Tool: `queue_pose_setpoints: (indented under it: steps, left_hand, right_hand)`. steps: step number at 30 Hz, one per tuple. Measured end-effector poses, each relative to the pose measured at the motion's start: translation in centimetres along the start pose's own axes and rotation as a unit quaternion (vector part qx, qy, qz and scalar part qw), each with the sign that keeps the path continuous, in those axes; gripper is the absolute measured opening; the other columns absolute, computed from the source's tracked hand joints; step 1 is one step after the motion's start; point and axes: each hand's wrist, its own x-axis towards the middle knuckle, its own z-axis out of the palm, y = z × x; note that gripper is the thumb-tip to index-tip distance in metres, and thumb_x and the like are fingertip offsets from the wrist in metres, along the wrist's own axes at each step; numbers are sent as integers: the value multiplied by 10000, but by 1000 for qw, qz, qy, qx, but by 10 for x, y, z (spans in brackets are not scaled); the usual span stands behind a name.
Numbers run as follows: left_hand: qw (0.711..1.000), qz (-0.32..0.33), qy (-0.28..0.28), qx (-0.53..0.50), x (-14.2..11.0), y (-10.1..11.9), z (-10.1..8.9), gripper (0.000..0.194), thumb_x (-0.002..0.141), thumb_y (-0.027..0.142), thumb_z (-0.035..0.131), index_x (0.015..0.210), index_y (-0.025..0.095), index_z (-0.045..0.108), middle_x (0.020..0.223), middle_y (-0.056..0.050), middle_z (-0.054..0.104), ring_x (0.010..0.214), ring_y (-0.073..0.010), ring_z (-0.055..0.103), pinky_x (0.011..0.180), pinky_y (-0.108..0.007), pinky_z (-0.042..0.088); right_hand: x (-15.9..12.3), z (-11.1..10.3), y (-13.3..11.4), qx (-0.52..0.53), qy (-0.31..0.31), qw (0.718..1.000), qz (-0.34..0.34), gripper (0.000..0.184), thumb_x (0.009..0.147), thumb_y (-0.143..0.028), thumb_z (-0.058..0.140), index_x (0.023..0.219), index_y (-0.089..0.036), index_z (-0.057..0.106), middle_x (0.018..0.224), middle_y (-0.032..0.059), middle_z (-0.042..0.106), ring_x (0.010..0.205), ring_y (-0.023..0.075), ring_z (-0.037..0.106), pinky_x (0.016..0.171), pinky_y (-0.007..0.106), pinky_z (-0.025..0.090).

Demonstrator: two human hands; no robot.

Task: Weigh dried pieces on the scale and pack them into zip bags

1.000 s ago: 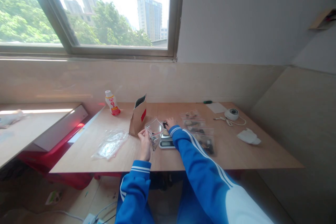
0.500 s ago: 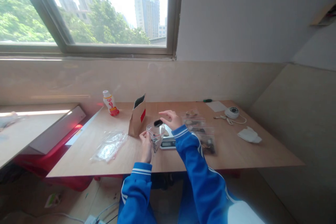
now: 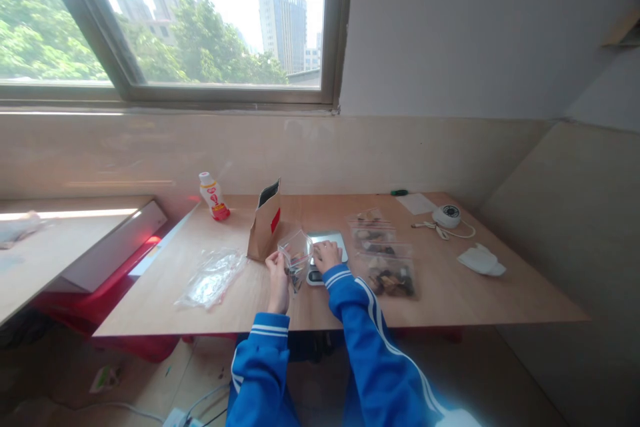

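Blue-sleeved left hand (image 3: 277, 273) grips the side of a clear zip bag (image 3: 297, 259) holding dark pieces, raised off the table just beside a digital kitchen scale (image 3: 326, 241). The right hand (image 3: 327, 256) rests open on the scale, holding nothing. Filled zip bags (image 3: 389, 275) lie just right of the scale on a wooden table (image 3: 450, 293). To the left stand a kraft paper bag (image 3: 265, 230) and, farther out, a crumpled plastic bag (image 3: 210, 278).
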Motion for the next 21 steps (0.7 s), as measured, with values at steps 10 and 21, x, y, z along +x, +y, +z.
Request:
queue_pose_setpoints:
  steps: [10,21]
  left_hand:
    - [1000,-21,5,-9,-6,7,0,373,811,497,549,1010,226,389,1213,-106,576,956,-169,634,812,-340,511]
    - [998,-30,-48,-11,-12,9,2,356,823,457,549,1027,224,372,1176,-118,601,954,-191,646,819,-355,509]
  right_hand:
    - [-2,-17,5,78,82,993,29,184,811,-226,514,913,-196,664,901,71,680,850,217,565,770,339,407]
    - [-2,-81,-29,260,77,958,-90,287,849,-388,517,1046,-242,666,1036,55,689,911,210,630,739,318,481]
